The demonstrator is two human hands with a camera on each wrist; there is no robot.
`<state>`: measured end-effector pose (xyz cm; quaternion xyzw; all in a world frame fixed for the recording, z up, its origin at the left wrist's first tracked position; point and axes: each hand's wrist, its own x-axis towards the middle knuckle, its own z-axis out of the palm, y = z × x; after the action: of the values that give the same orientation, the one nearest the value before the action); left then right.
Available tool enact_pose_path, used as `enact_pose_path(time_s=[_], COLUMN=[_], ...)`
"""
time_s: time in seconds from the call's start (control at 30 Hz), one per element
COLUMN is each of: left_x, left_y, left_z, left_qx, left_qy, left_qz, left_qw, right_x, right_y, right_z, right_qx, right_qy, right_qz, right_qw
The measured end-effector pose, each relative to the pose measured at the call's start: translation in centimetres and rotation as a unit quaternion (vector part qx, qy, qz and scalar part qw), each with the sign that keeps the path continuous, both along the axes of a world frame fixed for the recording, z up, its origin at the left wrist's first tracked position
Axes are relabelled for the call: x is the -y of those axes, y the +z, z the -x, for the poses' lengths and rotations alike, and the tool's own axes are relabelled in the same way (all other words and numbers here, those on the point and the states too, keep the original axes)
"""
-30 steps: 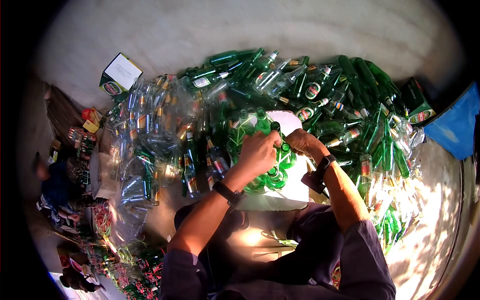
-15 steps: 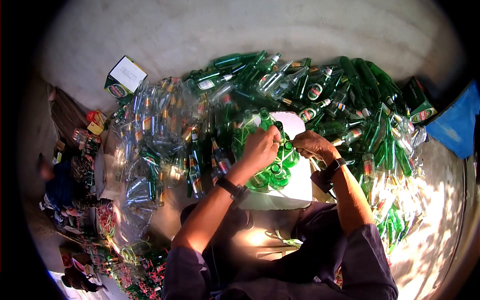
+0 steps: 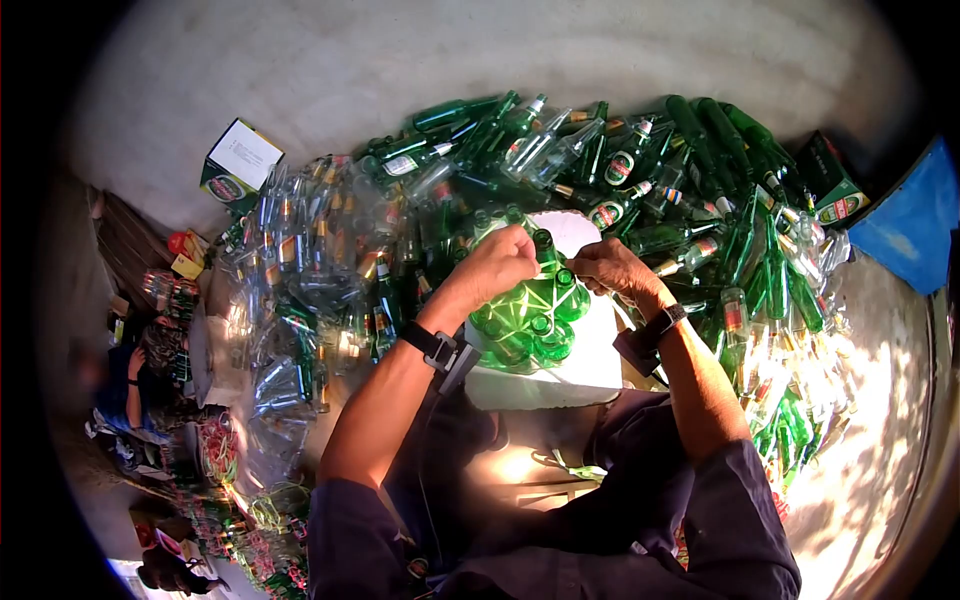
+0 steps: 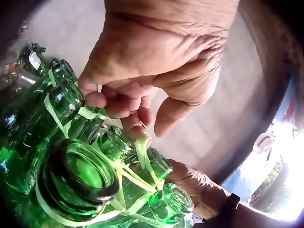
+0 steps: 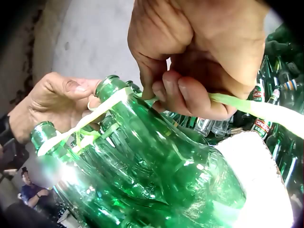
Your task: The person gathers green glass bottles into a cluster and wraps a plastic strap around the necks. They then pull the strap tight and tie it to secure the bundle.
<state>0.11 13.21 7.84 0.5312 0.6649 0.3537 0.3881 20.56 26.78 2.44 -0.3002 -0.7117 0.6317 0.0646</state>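
A cluster of green glass bottles [image 3: 550,340] stands upright on a white board [image 3: 590,375], with light-green plastic strap [image 5: 118,99] strung round and between the necks. My right hand [image 3: 615,268] grips the strap's loose end in curled fingers [image 5: 190,97], just beside a neck on the cluster's right side. My left hand [image 3: 495,262] is over the left and far side of the cluster. In the left wrist view its curled fingers [image 4: 118,107] reach among the necks, one fingertip catching the strap, while the thumb stands apart. Some necks are hidden under the left hand in the head view.
Piles of loose green and clear bottles [image 3: 330,230] curve round the board's far side. Cartons stand at the back left [image 3: 240,160] and right [image 3: 835,185], near a blue sheet [image 3: 905,225]. Another person [image 3: 130,390] sits at far left among strapped bottles.
My left hand has drawn back from my right, toward the far left of the cluster, showing more strap over the necks. The right hand stays close by the same right-side neck.
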Motion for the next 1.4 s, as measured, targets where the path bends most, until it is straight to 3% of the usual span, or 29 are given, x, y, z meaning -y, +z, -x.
enact_pose_path(time_s=[0.17, 0.37, 0.43, 0.63, 0.77, 0.83, 0.97, 1.1, 1.17, 1.2, 1.23, 1.33, 1.4], left_x=[-0.3, 0.3, 0.5, 2.4, 3.4, 3.5, 3.3, 3.6, 3.8, 3.9, 4.1, 4.8, 5.2], left_y=[0.0, 0.2, 0.8, 1.2, 0.7, 0.8, 0.7, 0.6, 0.3, 0.3, 0.3, 0.6, 0.8], left_z=[0.1, -1.0, -1.5, -1.7, -1.8, -1.9, -2.2, -2.3, -2.4, -2.5, -2.6, -2.2, -1.9], left_qx=[-0.019, -0.074, -0.099, -0.112, -0.173, -0.181, -0.215, -0.175, -0.184, -0.184, -0.184, -0.173, -0.16], left_qy=[-0.014, 0.011, 0.024, 0.056, 0.069, 0.079, 0.09, 0.1, 0.111, 0.111, 0.113, 0.122, 0.129], left_qz=[0.034, -0.01, -0.002, 0.001, -0.014, -0.004, -0.002, -0.02, -0.033, -0.034, -0.036, -0.02, -0.002], left_qw=[0.999, 0.997, 0.995, 0.992, 0.982, 0.98, 0.972, 0.979, 0.976, 0.976, 0.976, 0.977, 0.979], right_x=[0.0, -0.4, -0.2, 0.2, 0.3, 0.5, 0.5, -0.7, -1.4, -1.0, -0.6, -0.2, -0.1], right_y=[-0.2, -0.2, 0.4, -0.1, -0.7, 0.4, 1.8, 0.3, -0.7, 0.2, 1.1, 0.9, -0.6], right_z=[-1.3, -3.0, -2.4, 0.8, 1.9, 1.3, -1.0, -2.8, -2.8, -2.0, -1.1, 0.9, 2.1], right_qx=[-0.007, 0.036, -0.01, -0.021, -0.096, -0.042, -0.042, 0.038, -0.066, -0.047, -0.028, -0.028, -0.052], right_qy=[0.012, 0.034, -0.009, 0.002, -0.008, 0.016, 0.03, 0.051, 0.09, 0.026, -0.015, -0.017, 0.018], right_qz=[0.09, 0.007, -0.014, -0.031, -0.041, -0.003, 0.055, 0.039, -0.143, -0.075, -0.073, -0.075, -0.135], right_qw=[0.996, 0.999, 1.0, 0.999, 0.994, 0.999, 0.997, 0.997, 0.983, 0.996, 0.997, 0.997, 0.989])
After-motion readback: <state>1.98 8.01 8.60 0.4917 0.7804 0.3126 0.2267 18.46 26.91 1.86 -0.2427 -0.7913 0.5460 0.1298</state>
